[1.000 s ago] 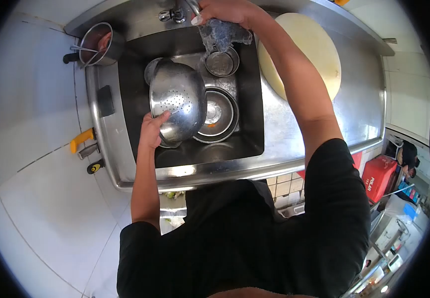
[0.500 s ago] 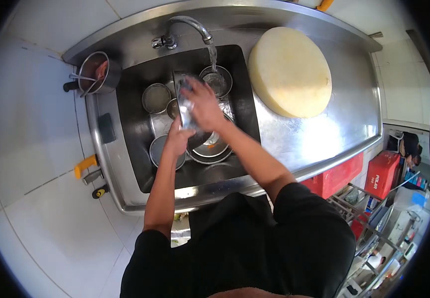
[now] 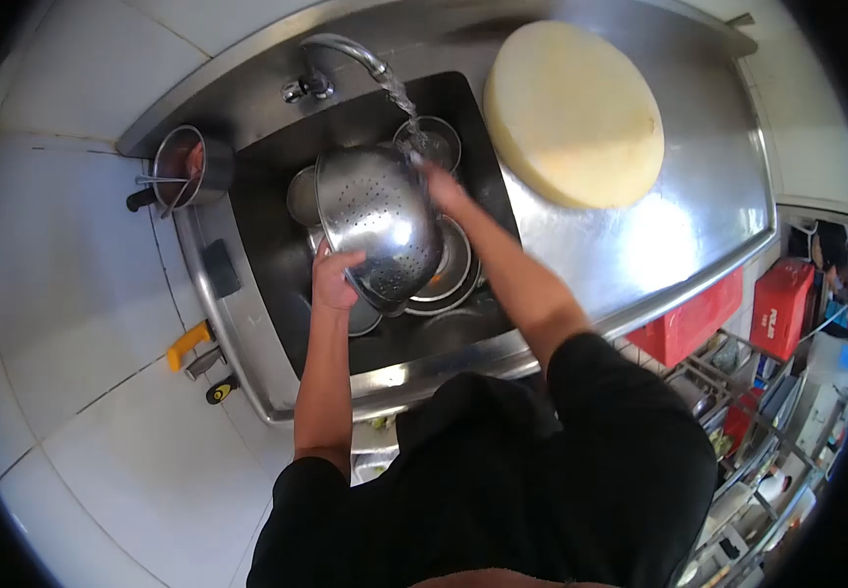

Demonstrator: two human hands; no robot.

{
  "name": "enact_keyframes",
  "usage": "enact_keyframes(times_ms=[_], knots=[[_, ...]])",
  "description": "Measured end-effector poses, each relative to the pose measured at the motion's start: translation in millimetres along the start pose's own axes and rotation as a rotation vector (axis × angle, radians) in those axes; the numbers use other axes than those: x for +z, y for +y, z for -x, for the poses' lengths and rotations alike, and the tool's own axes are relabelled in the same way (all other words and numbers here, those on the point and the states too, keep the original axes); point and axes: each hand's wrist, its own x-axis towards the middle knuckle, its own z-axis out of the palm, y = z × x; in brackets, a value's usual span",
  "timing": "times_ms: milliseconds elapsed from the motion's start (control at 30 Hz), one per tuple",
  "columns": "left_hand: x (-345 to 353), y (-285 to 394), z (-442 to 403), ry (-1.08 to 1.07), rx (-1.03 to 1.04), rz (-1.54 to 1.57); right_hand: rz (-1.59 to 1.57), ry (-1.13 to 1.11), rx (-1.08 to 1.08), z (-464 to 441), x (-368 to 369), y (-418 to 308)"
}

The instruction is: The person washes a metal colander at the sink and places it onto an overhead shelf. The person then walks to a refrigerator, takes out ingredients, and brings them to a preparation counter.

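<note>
My left hand [image 3: 334,279] grips the near rim of a metal colander [image 3: 377,211], thumb on the outer side. The colander is tilted above the sink [image 3: 491,147], its perforated outside facing up. At its right side, close to the running water [image 3: 401,100], is my right hand [image 3: 441,189]; its fingers are smeared by motion, so I cannot tell whether they hold anything. Water falls from the tap [image 3: 355,49] into a round metal container [image 3: 448,137]. Below the colander lie several round metal vessels, including a wide bowl [image 3: 458,284], partly hidden.
On the steel counter to the right stands a thick, round, cream-coloured block [image 3: 576,113]. A saucepan [image 3: 216,171] with utensils sits at the left corner. A dark pad [image 3: 220,268] lies on the left ledge, and tools with yellow handles [image 3: 189,343] are beyond it.
The colander has turned from edge-on to show its perforated outside. My right hand has moved from its face to its right side, toward the water. The view has shifted slightly.
</note>
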Motion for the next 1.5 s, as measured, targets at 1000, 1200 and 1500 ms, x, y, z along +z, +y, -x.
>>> enact_keyframes(times_ms=[1000,1200,1500], knots=[[16.1,-1.6,-26.3,0.252,0.144,0.272,0.08,0.417,-0.373,64.0,20.8,10.2],[20.0,-25.9,-16.4,0.327,0.167,-0.306,-0.189,0.26,0.027,-17.9,-22.4,-11.8],[71.3,-77.3,-31.6,-0.121,0.197,-1.584,0.535,0.456,-0.23,21.6,-29.0,-50.8]])
